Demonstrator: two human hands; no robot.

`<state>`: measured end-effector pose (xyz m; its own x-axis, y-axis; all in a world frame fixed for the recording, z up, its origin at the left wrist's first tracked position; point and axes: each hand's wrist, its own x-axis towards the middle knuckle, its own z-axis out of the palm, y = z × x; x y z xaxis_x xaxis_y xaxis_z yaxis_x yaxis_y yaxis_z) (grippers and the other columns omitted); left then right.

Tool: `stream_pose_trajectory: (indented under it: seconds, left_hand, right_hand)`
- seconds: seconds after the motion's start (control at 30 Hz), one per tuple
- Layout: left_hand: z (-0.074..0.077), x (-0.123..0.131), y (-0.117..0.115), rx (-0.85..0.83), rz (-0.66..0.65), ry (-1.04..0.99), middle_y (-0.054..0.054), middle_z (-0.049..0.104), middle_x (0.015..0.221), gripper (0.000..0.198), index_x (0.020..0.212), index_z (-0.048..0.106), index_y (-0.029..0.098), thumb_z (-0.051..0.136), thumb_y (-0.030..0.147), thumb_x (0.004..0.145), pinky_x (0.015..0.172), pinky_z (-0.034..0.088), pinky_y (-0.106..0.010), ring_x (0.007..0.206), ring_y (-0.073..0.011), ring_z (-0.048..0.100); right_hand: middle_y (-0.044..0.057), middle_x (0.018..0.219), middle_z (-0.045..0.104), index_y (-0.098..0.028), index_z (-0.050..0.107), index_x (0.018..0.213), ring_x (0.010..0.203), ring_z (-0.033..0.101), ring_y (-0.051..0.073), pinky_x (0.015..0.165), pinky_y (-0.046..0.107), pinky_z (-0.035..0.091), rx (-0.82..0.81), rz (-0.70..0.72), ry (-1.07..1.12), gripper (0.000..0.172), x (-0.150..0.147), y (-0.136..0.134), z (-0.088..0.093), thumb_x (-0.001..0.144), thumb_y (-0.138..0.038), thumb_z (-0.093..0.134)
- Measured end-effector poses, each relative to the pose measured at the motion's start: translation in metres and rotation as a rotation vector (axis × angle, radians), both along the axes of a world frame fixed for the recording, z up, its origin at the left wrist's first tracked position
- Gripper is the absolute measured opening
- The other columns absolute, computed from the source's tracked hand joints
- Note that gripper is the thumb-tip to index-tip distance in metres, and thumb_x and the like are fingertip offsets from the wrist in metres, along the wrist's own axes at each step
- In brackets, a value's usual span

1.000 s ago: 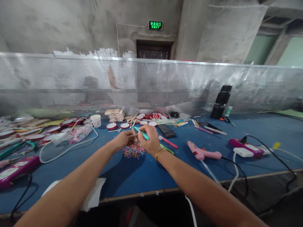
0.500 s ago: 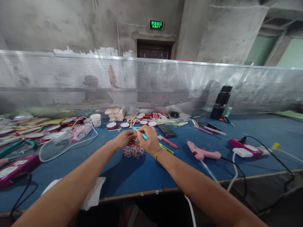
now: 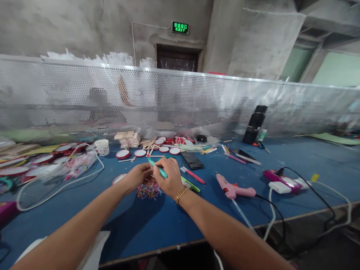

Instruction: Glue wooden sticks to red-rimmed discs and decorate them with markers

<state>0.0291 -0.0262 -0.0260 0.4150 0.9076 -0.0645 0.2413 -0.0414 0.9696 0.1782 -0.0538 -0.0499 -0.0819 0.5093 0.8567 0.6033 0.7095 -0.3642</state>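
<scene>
My right hand [image 3: 168,175] is closed on a teal marker [image 3: 161,170] that slants up to the left over the blue table [image 3: 157,228]. Just left of it, my left hand [image 3: 140,176] has its fingers pressed together around something small I cannot make out. Under both hands lies a pile of colourful little bands [image 3: 149,191]. A white round piece [image 3: 119,179] shows partly behind my left wrist. To the right of my right hand are a pink marker [image 3: 194,175] and a green marker [image 3: 191,185].
A pink glue gun [image 3: 234,188] and a purple power strip [image 3: 284,182] lie at the right. Behind stand a paper cup [image 3: 101,147], wooden pieces [image 3: 128,139] and a black bottle [image 3: 255,124]. A dark phone [image 3: 192,160] lies beyond the markers. White cable loops cross the left side.
The camera view has turned, so most objects appear further left. Both hands remain together over the bands, with the teal marker still in my right hand. The white round piece beside my left wrist now shows.
</scene>
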Motion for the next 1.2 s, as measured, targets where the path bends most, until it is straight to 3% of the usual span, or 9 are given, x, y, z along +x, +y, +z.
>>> stream_pose_trajectory:
  seconds: [0.47,1.2]
  left_hand:
    - [0.01,-0.001,0.002,0.005,-0.005,0.05,0.001,0.059,0.067,0.04,0.081,0.06,0.016,0.073,0.051,0.065,0.058,0.044,-0.024,0.06,-0.0121,0.054]
    - [0.008,0.0,0.002,-0.014,0.006,0.046,0.0,0.061,0.071,0.043,0.09,0.065,0.016,0.074,0.049,0.063,0.06,0.045,-0.026,0.062,-0.0135,0.054]
  right_hand:
    - [0.001,0.078,0.063,-0.02,0.054,0.087,0.077,0.056,0.016,0.087,0.035,0.035,0.038,0.021,0.072,0.007,0.006,0.002,0.009,0.086,-0.024,0.048]
    - [0.0,0.076,0.062,-0.021,0.053,0.084,0.074,0.055,0.016,0.087,0.036,0.034,0.01,0.024,0.06,0.007,0.001,-0.002,0.012,0.084,-0.024,0.047]
